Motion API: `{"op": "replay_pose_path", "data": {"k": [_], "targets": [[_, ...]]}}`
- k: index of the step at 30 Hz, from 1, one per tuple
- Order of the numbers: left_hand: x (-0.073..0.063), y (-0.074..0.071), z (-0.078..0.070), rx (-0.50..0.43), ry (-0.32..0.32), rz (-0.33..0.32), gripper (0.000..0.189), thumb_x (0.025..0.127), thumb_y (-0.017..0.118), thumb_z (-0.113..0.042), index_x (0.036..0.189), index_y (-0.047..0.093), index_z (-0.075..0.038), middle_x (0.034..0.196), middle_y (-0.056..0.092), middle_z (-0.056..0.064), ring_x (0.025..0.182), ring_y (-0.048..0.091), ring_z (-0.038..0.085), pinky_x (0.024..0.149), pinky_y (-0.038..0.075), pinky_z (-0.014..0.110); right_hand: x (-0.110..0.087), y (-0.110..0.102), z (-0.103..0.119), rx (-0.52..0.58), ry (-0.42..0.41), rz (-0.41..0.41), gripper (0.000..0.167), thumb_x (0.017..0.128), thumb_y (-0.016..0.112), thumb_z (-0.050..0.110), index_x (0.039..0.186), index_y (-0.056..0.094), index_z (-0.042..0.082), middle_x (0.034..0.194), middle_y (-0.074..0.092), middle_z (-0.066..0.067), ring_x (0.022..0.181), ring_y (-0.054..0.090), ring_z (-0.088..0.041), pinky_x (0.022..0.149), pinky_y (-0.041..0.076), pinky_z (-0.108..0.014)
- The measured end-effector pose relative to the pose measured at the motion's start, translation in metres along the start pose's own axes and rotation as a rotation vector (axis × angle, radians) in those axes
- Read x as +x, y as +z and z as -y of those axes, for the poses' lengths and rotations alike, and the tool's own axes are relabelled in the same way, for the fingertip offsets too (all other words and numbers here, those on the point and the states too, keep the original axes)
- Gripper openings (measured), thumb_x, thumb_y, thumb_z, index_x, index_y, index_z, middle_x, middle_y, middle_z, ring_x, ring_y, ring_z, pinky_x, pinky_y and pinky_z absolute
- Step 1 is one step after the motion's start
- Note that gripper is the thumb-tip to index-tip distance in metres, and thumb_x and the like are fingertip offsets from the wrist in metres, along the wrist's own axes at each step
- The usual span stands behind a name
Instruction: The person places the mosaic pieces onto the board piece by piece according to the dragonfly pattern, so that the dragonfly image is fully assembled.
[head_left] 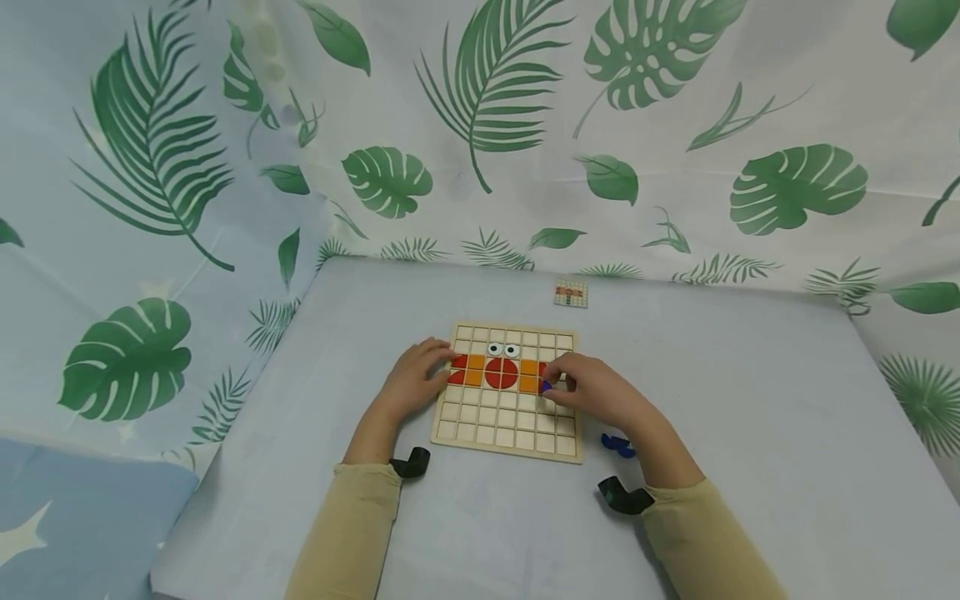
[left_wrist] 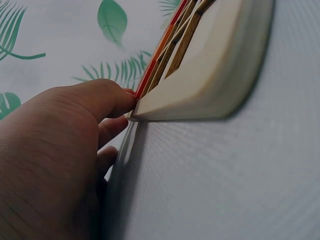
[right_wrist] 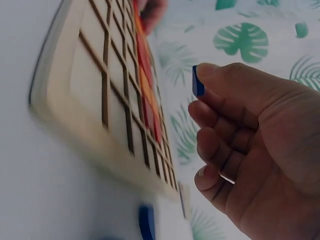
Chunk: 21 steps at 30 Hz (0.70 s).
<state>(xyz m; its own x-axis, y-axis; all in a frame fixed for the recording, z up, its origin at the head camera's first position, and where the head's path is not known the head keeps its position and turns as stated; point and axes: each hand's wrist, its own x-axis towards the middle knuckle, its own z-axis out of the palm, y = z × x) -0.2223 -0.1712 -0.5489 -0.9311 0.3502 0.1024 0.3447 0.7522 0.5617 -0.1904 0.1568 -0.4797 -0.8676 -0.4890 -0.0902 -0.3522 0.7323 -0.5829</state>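
Note:
A square wooden grid board lies flat on the table, with red and orange tiles across its middle rows. Two round eye pieces sit above a red circle made of tiles. My left hand rests at the board's left side, thumb and fingertips touching the edge by the red tiles. Over the right part of the board, my right hand pinches a small blue tile between thumb and forefinger. In the right wrist view that tile is held up off the grid, its other fingers curled below.
Several blue pieces lie on the table right of the board, by my right wrist. Behind the board is a small pattern card. A leaf-print curtain stands along the table's back edge. Black wrist mounts project near both sleeves.

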Motion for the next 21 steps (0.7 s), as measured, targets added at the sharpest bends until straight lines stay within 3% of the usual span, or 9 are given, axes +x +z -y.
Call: {"op": "replay_pose_path", "data": {"k": [10, 21], "targets": [[0.001, 0.0, 0.001, 0.005, 0.004, 0.003, 0.031, 0.096, 0.059, -0.022, 0.127, 0.063, -0.021, 0.14, 0.054, -0.001, 0.141, 0.043, 0.023, 0.126, 0.022, 0.047, 0.024, 0.03, 0.017, -0.014, -0.07, 0.012, 0.019, 0.09, 0.072, 0.026, 0.105, 0.068, 0.014, 0.096, 0.064, 0.004, 0.082, 0.055, -0.011, 0.073, 0.05, -0.029], [0.002, 0.0, 0.002, 0.011, 0.022, 0.005, 0.031, 0.097, 0.059, -0.022, 0.127, 0.063, -0.02, 0.14, 0.054, 0.0, 0.14, 0.043, 0.024, 0.125, 0.024, 0.049, 0.032, 0.05, 0.027, -0.079, -0.032, -0.008, 0.019, 0.089, 0.073, 0.027, 0.104, 0.069, 0.015, 0.101, 0.062, 0.002, 0.089, 0.054, -0.013, 0.083, 0.051, -0.033]]}}
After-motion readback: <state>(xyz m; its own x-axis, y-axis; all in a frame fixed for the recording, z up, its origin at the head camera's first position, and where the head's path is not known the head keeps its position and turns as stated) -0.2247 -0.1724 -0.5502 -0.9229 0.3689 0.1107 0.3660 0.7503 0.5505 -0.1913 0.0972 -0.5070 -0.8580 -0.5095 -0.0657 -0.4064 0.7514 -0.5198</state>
